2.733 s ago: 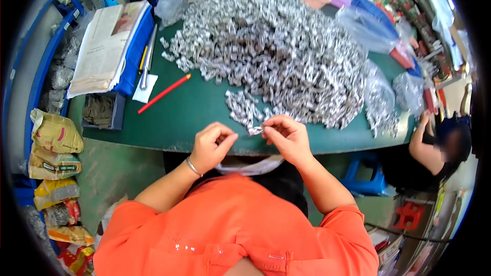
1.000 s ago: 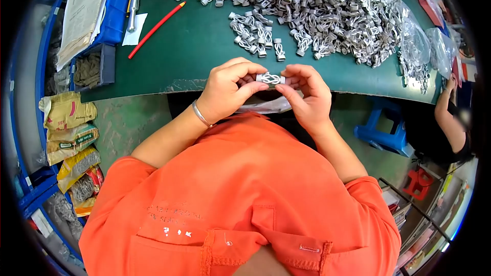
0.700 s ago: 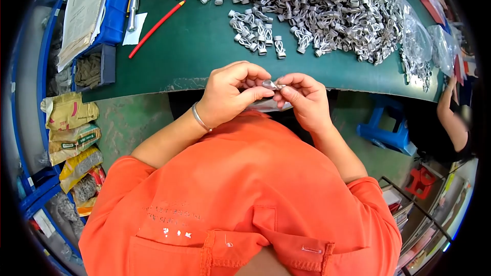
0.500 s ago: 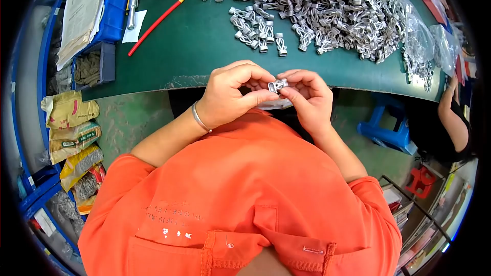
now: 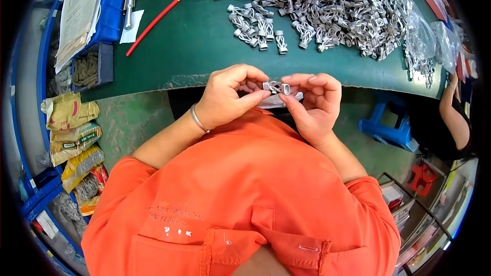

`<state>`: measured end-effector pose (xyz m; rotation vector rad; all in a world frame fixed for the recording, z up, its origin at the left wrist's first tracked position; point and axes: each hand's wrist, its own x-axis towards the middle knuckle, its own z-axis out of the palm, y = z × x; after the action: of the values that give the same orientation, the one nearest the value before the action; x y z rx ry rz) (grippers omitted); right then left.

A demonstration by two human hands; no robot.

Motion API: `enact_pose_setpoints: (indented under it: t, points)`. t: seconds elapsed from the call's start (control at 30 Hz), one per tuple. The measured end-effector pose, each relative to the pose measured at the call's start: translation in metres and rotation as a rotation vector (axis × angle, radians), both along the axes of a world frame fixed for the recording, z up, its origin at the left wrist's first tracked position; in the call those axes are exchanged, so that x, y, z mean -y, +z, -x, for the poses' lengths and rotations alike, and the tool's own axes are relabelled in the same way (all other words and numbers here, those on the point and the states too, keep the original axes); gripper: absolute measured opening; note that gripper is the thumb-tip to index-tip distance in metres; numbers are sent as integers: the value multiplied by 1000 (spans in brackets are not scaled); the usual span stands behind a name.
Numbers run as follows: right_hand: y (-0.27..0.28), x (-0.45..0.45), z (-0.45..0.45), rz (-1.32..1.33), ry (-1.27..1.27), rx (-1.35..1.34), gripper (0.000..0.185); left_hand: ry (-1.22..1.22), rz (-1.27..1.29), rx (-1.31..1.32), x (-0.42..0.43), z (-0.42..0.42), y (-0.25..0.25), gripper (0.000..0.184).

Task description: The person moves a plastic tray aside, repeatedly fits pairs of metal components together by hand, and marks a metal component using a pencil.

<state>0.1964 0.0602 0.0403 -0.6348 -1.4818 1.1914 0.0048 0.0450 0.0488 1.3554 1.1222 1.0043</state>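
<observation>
Between my two hands, just in front of the table's near edge, is a small silver metal link with twisted loops and ribbed ends. My left hand pinches its left end between thumb and fingers. At the right end, my right hand has its thumb below and forefinger above, around the open collar. A large pile of similar silver links covers the back of the green table. Nearer me lies a small group of links, with one single link at its right side.
A red pencil lies at the left, near a blue tray with papers and a grey bin. Clear plastic bags are at the right. A person sits beyond a blue stool. Sacks stand left.
Earlier my right hand reached to the links on the table; now a link is held between both hands. It has been turned, and my right fingers have spread slightly. The view has tilted down.
</observation>
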Motion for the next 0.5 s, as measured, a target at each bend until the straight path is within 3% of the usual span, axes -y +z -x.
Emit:
enact_pose_setpoints:
  t: [0.5]
  points:
    - [-8,5,-3,362,-29,-89,46,-7,-115,19,5,3,1,22]
